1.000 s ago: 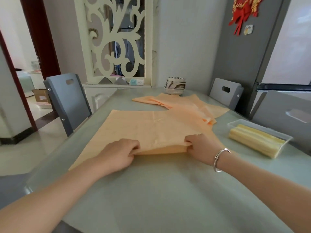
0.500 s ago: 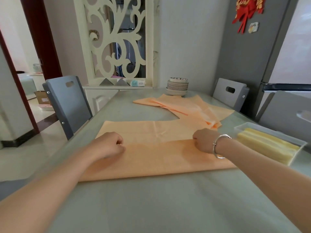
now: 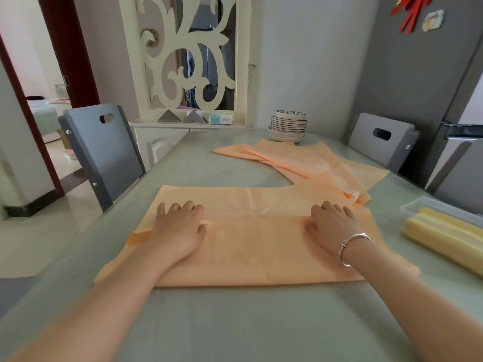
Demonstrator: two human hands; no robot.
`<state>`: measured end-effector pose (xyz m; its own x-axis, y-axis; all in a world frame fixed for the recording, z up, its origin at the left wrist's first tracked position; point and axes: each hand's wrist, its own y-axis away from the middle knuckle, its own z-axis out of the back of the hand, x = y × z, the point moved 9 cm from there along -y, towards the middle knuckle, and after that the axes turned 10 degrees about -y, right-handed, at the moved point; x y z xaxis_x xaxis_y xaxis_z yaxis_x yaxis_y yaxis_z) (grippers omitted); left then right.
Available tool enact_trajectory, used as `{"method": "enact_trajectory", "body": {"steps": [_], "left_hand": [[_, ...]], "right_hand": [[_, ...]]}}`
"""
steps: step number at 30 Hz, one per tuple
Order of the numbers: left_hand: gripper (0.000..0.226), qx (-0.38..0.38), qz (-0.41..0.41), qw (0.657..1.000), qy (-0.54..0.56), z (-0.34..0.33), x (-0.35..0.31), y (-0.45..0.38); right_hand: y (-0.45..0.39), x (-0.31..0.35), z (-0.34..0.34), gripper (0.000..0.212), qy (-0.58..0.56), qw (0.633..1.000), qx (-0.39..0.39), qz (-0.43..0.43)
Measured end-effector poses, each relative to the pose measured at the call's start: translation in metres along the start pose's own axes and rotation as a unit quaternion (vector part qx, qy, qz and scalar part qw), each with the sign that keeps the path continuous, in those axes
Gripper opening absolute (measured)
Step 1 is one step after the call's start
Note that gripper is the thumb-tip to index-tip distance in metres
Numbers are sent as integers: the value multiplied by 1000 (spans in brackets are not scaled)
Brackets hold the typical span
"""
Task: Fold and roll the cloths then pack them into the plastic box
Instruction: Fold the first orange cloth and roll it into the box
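Note:
An orange cloth (image 3: 256, 246) lies on the table in front of me, its near part folded over the rest. My left hand (image 3: 180, 228) lies flat on the fold's far edge at the left, fingers spread. My right hand (image 3: 334, 226), with a silver bracelet at the wrist, presses flat on the same edge at the right. Several more orange cloths (image 3: 311, 165) lie loosely piled farther back. At the right edge a clear plastic box (image 3: 418, 207) holds rolled yellow cloths (image 3: 444, 233).
The pale green table (image 3: 235, 322) stretches toward me. A stack of plates (image 3: 287, 126) stands at its far end. A grey chair (image 3: 104, 152) is on the left, another grey chair (image 3: 381, 139) on the right near a fridge (image 3: 457, 142).
My hands carried the cloth's near edge away from me and laid it over the cloth. They were pinching the edge; now both lie flat on the fold.

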<state>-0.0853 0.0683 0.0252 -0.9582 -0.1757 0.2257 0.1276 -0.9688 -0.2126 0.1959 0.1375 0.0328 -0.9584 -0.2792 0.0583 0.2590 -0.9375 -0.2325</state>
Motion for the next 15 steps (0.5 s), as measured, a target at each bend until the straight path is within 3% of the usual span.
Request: {"method": "enact_trajectory", "body": {"steps": [3,15], "left_hand": [[22,38,8,999,-7,-3,1,-3],[25,7,51,999,18,-11,5,0]], "right_hand": [[-2,-3,-4,28,-20,1000,3,1],[-3,-4,-10,31,-51,999,6,-13]]}}
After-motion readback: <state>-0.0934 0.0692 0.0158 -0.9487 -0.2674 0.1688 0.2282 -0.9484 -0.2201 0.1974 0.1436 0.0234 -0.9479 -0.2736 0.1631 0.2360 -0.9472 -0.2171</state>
